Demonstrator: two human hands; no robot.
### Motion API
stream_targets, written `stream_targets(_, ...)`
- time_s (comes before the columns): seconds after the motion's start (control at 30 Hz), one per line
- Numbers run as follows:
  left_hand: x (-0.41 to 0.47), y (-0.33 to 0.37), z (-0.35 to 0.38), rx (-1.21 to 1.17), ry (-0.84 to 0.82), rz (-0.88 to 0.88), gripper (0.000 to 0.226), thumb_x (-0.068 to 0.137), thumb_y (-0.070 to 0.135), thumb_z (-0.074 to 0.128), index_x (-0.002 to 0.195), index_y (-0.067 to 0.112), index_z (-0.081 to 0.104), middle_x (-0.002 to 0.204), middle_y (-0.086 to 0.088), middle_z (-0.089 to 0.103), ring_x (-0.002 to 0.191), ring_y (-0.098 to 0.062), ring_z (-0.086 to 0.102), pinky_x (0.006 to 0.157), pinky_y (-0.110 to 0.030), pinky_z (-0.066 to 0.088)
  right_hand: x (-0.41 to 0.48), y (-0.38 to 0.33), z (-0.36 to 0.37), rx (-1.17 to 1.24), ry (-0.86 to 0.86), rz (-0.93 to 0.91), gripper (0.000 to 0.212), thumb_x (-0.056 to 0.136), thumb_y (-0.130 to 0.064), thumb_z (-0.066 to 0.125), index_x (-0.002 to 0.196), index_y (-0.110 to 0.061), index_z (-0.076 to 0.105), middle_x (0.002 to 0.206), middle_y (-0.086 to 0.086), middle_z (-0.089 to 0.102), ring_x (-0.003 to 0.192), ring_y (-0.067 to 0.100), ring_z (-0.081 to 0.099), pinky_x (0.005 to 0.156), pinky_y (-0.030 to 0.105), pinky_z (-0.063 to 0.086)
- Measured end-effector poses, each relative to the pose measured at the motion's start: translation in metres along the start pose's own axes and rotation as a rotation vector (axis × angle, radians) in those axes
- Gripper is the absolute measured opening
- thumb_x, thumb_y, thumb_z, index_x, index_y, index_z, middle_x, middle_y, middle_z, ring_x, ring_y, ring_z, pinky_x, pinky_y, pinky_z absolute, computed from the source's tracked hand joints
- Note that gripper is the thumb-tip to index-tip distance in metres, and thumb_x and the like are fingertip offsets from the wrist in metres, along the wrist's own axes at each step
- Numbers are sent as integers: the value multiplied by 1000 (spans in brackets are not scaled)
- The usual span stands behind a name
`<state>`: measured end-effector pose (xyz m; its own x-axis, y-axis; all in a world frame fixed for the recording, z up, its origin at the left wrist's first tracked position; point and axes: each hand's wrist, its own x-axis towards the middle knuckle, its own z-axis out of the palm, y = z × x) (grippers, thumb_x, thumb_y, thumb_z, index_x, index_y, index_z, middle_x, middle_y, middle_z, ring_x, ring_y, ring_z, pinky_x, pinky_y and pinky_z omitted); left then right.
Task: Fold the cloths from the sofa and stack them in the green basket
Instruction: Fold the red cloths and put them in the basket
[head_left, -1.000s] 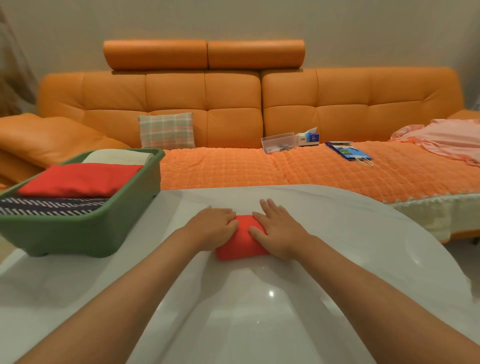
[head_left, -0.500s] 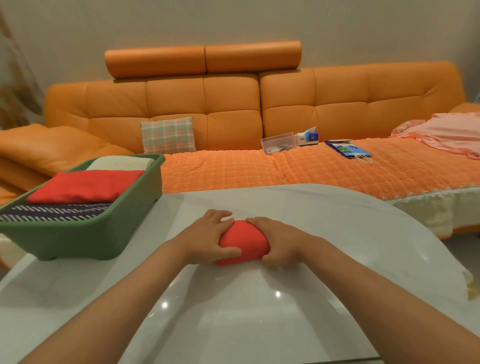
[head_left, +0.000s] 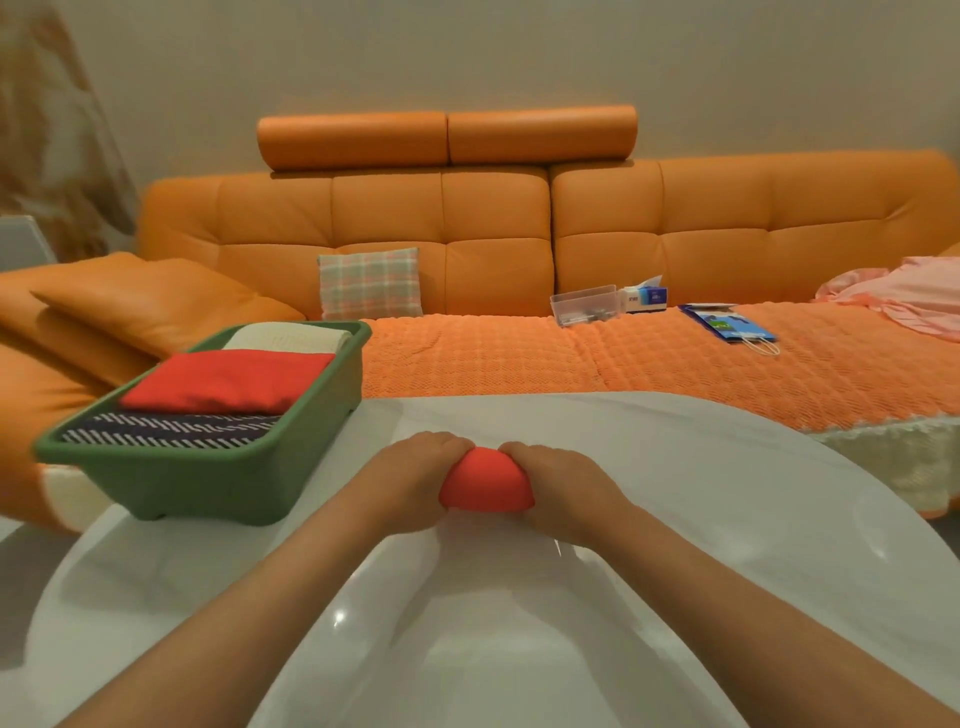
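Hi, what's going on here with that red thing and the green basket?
A person is folding laundry at a white table. The left hand and right hand grip a small red cloth, bunched between them. The green basket on the table's left already holds folded cloths. A pink cloth lies unfolded on the sofa.

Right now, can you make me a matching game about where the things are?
Things:
1 small folded red cloth
2 green plastic basket
3 checked square cushion
4 crumpled pink cloth

Places:
A right end of the orange sofa
B between left hand and right hand
C against the sofa back
D on the white table

Pairs: 1-B, 2-D, 3-C, 4-A.
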<state>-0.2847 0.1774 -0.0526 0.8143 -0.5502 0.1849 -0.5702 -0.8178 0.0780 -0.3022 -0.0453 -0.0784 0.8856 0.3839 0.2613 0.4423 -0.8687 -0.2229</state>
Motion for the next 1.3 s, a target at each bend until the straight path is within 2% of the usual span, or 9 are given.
stream_targets(0.2,0,-61,-76,26,196,35,62,83,18,69,138,32,45,134,8,53,119,-14,50,97,-35,47,74,-48,-27,70,225,-80,57,90,-23,61,144,-28,45,130,1,62,107,27,62,82,41,54)
stream_targets(0.4,4,-169,-123,41,271,-64,77,77,36,78,143,31,39,142,6,48,126,-17,49,102,-41,47,190,-110,-36,5,285,-191,57,90,-12,58,145,-21,45,132,9,59,108,34,59,80,48,54)
stream_targets(0.53,14,-239,-132,98,246,-117,82,75,16,71,149,23,35,148,1,41,134,-18,41,108,-36,42,263,-140,-18,-56,286,-227,58,90,-4,54,145,-20,44,129,12,57,109,37,55,77,48,54)
stream_targets(0.73,40,-316,-125,245,277,-220,83,80,3,64,153,22,29,157,-3,28,144,-22,29,108,-38,42,348,-162,18,-258,368,-258,59,84,5,56,139,-16,50,122,19,58,110,41,57,56,42,57)
stream_targets(0.87,48,-351,-103,262,28,-330,92,82,8,64,155,32,15,162,-2,14,149,-23,17,115,-41,33,379,-168,50,-259,139,-244,60,97,-13,51,153,-24,31,144,20,41,129,40,43,81,50,56)
stream_targets(0.97,50,-364,-95,18,-148,-417,95,76,24,61,156,35,12,165,-4,3,151,-25,6,122,-41,17,384,-168,64,-205,-95,-162,70,99,-22,50,158,-32,12,158,18,20,144,35,24,109,52,37)
stream_targets(1.1,57,-360,-91,-230,-5,-499,61,98,29,44,155,26,24,165,-5,6,152,-27,5,123,-42,9,379,-166,61,-47,-244,-91,86,91,-24,55,158,-35,3,166,8,0,152,30,7,119,57,18)
stream_targets(1.2,60,-354,-75,-146,23,-496,58,102,35,27,158,23,13,165,-12,-6,152,-28,-4,123,-43,4,374,-167,51,82,-284,-20,76,90,-40,48,157,-36,13,164,8,16,147,33,24,117,54,22)
stream_targets(1.3,62,-355,-69,-172,50,-458,56,105,31,30,158,23,15,166,-4,3,152,-19,5,124,-38,8,370,-167,49,94,-257,43,63,94,-55,36,152,-30,31,147,15,40,133,35,43,109,48,34)
